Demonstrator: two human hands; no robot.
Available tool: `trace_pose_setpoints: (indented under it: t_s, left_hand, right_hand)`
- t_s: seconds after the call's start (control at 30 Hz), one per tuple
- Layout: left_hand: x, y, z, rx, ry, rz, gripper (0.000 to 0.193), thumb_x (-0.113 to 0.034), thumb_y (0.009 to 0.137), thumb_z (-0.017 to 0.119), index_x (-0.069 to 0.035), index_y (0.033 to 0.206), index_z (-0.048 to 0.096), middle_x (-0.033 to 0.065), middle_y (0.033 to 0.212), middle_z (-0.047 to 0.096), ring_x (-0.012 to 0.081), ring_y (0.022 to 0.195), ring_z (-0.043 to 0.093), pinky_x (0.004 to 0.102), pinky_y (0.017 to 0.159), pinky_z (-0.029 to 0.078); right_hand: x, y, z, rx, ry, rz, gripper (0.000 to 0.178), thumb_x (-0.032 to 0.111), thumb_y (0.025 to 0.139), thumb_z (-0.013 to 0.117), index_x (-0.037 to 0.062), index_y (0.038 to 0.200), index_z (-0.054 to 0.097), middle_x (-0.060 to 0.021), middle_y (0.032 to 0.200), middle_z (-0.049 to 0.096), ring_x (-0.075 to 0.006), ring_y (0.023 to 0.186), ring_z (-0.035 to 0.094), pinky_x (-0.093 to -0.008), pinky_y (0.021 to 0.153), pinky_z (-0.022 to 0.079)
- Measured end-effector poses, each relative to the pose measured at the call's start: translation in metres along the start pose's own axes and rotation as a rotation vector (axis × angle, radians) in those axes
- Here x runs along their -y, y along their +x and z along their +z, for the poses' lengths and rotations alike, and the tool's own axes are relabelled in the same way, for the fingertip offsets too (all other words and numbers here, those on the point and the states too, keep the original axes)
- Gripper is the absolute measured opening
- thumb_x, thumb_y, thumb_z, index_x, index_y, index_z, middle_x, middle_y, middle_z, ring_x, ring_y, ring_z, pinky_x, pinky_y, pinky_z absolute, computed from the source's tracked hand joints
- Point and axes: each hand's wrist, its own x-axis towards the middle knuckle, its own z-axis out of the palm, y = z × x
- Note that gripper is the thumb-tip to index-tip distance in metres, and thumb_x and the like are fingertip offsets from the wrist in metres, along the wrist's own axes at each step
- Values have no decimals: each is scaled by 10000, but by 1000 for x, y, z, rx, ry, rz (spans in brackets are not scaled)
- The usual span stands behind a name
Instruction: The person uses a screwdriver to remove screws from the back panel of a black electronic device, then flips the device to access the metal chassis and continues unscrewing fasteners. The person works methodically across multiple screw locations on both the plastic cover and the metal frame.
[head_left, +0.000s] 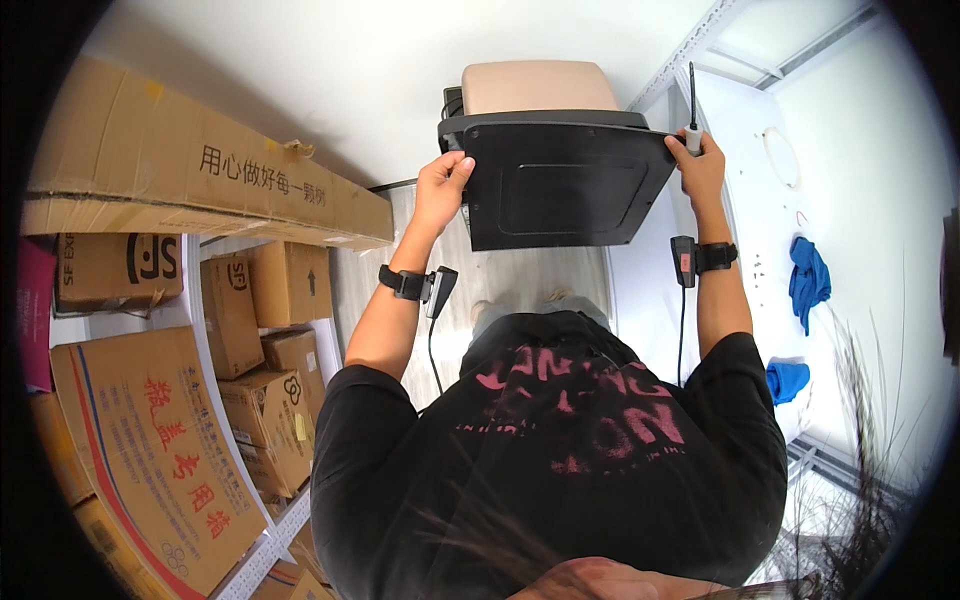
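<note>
A flat black panel [565, 205] with a raised rectangular outline and screws or screw holes near its edges is tilted toward me. My left hand [441, 188] grips its upper left side, thumb on the face. My right hand [700, 165] is closed at the upper right corner, its thumb against the panel. Upright from that same hand sticks a screwdriver-like tool [692, 138] with a pale grey handle and a thin dark shaft. Behind the panel stand a dark rim and a beige rounded body [540, 88]; the panel hides their lower part.
On my left, a shelf [222, 375] holds several cardboard boxes [150, 440], with a long carton [210, 185] across the top. To the right, blue cloths [808, 280] and small dark pieces [758, 270] lie on a white surface [740, 350]. Pale wood-look flooring [540, 275] shows below the panel.
</note>
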Motion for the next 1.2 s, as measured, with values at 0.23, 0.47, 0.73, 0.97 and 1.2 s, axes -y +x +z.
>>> trace_pose_setpoints:
  t_s: [0.23,0.47,0.73,0.97,1.2]
  left_hand:
    - [-46,6,42,6,-233,-205,153,-151,929,561,-19,909,637,-54,729,571,30,632,478,203,574,411]
    - [-38,28,58,113,-401,-252,156,-145,940,542,-20,907,628,-28,760,601,44,630,511,197,565,422]
    - [-28,45,93,74,-523,-221,125,-123,932,552,-26,938,630,-27,802,597,68,687,524,216,605,429]
    - [-68,51,145,200,-627,-315,171,-123,967,478,-4,962,600,79,937,654,149,823,618,286,738,513]
    - [-110,73,233,383,-591,-344,289,-125,965,469,-9,1226,510,47,1094,624,145,903,619,278,737,523]
  right_hand:
    - [-1,-3,-40,-60,84,181,254,238,794,727,43,941,654,-7,740,615,-78,622,543,-230,544,444]
    - [-33,-59,-70,-115,112,347,314,297,841,680,63,1049,653,-7,847,642,-92,723,581,-243,554,474]
    - [-55,-155,-107,-125,113,550,240,257,874,644,62,1015,652,37,743,584,-60,634,534,-216,512,439]
    - [-34,-173,-156,-88,133,595,151,154,802,698,30,862,635,19,676,561,-60,532,490,-212,443,397]
    - [-73,-90,-232,-179,211,589,136,145,786,706,59,819,606,24,671,555,-62,522,462,-221,433,372]
